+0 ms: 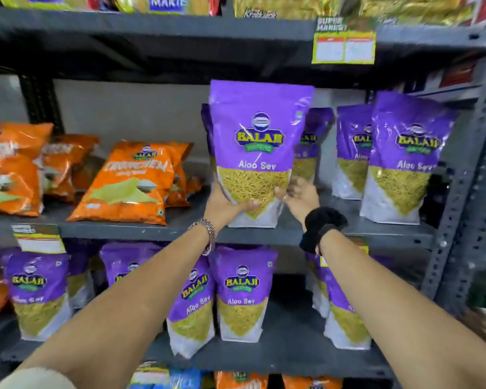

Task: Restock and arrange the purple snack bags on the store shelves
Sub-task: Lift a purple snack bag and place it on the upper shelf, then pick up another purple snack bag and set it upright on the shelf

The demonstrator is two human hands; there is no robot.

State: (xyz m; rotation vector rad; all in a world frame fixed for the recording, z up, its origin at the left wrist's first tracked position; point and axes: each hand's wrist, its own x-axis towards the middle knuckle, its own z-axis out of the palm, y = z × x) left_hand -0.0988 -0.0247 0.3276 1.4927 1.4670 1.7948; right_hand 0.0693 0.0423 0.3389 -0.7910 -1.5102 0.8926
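A purple Aloo Sev bag [260, 141] stands upright at the front of the middle shelf [141, 230]. My left hand [227, 204] grips its lower left side, thumb across the front. My right hand [302, 196] touches its lower right edge, fingers spread and partly behind the bag. More purple bags stand to the right, the nearest one [404, 155] at the shelf's front and others [351, 150] further back. Another purple bag is partly hidden behind the held one. On the lower shelf [292, 352] stand several more purple bags [243, 293].
Orange snack bags [132, 183] lie on the left half of the middle shelf. A yellow price tag [344, 47] hangs from the upper shelf edge. A grey perforated upright [466, 192] bounds the shelves at right. Biscuit packs sit on top.
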